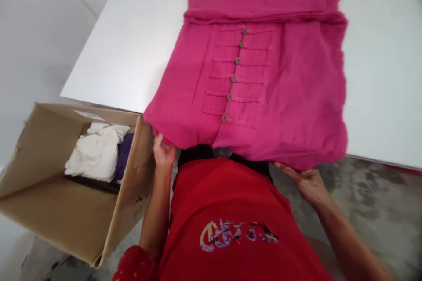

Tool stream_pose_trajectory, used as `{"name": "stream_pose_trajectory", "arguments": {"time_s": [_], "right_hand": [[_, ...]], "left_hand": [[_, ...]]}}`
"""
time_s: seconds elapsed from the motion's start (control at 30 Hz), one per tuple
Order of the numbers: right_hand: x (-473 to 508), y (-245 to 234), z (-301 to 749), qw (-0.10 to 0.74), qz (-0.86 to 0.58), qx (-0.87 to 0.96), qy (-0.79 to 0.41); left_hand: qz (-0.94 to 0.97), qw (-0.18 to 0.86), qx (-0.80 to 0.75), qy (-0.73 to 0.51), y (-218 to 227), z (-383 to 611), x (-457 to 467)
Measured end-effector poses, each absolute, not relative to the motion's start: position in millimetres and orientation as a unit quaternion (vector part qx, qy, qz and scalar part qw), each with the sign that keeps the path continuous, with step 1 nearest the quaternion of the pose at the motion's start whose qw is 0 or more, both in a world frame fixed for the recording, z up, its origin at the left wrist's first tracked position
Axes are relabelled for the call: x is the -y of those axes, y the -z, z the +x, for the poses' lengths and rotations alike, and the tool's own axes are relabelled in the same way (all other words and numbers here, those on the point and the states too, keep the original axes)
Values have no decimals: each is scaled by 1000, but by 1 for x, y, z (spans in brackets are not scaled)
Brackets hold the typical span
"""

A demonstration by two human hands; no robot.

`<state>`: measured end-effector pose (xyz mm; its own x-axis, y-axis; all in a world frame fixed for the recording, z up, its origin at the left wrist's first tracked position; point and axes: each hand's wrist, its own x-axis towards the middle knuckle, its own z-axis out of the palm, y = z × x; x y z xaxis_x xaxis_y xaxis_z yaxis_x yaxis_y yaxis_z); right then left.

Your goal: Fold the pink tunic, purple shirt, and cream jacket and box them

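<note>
A bright pink shirt (250, 83) lies front up on the white table, its lower part nearest me and a thick fold running across it higher up. Down its middle runs a row of round dark buttons with cord-like loops. My left hand (164, 153) grips the near left corner of the hem, with its fingertips partly hidden under the cloth. At the near right, my right hand (308, 181) holds the hem from below, its fingers partly tucked beneath the fabric. The near edge of the shirt overhangs the table edge between both hands.
The white table (125, 39) extends left and right of the shirt. An open cardboard box (132, 184) stands at my left, against the table edge, holding white folded cloth (95, 151) and dark purple cloth (124, 156). Below is a mottled grey floor (372, 202).
</note>
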<state>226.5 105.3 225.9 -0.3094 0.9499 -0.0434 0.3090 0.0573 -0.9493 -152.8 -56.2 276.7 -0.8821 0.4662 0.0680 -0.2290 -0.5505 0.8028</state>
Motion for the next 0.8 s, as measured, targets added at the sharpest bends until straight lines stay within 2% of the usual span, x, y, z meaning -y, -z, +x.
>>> {"name": "stream_pose_trajectory", "arguments": {"time_s": [0.2,0.37,0.53,0.8], "right_hand": [[-94,-241,219,371,-495,583,-527],[-88,-255,215,419,-460,571,-536],[-76,-267,218,387,-442,592,-551],[-50,-276,227,314,-438,630,-559]], "left_hand": [[158,229,-419,-864,-284,-158,61],[175,201,-454,-850,-291,-155,67],[196,153,-474,-845,-301,-144,78],[173,146,-527,-819,-315,-135,102]]}}
